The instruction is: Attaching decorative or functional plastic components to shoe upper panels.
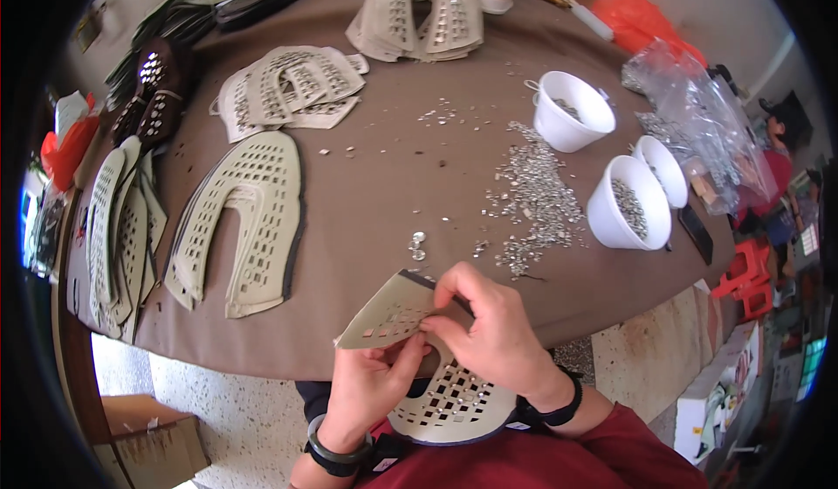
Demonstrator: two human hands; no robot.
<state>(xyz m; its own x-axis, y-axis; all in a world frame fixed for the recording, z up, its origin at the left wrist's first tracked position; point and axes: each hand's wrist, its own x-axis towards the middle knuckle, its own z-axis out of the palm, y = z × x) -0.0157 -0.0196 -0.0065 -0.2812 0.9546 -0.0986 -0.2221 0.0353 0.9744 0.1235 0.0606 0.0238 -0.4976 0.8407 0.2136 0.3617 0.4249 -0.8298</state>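
The beige perforated shoe upper [397, 314] sat bent over the table's near edge, above the person's lap. The right hand [489, 328] pinched its top rim between thumb and fingers; the left hand [371, 380] gripped the lower edge from beneath. A hard squeeze could have creased the cutout lattice, I'd say. Loose metal studs [532, 201] lay scattered just beyond, near three white cups [572, 109], easy to sweep off the brown table [393, 175].

We record a beige upper [397, 314] with a grid of square holes, silvery studs [537, 201], white cups [572, 109], a brown tablecloth [393, 166] and an orange bag [642, 13].
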